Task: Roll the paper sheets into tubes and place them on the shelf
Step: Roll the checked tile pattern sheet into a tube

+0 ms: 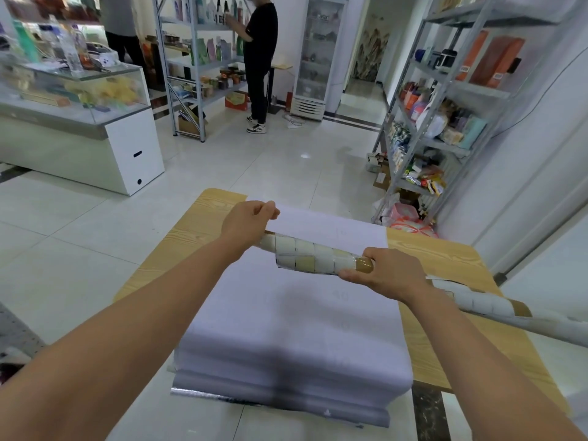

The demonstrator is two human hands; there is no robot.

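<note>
A stack of pale lilac paper sheets (296, 329) lies across a small wooden table (445, 259) and hangs over its near edge. A partly rolled sheet with a cream tile pattern (315, 254) lies across the far part of the stack, around a brown cardboard core. My left hand (248, 221) grips the roll's left end, fingers curled over the sheet's far edge. My right hand (386, 273) grips the right end at the core. A rolled tube (490, 303) with the same pattern lies on the table to the right.
A metal shelf (445, 90) with goods stands at the right wall, bags at its foot. A glass counter (79, 100) is at the left. A person in black (259, 58) stands by another shelf at the back. A white fridge (318, 55) is behind.
</note>
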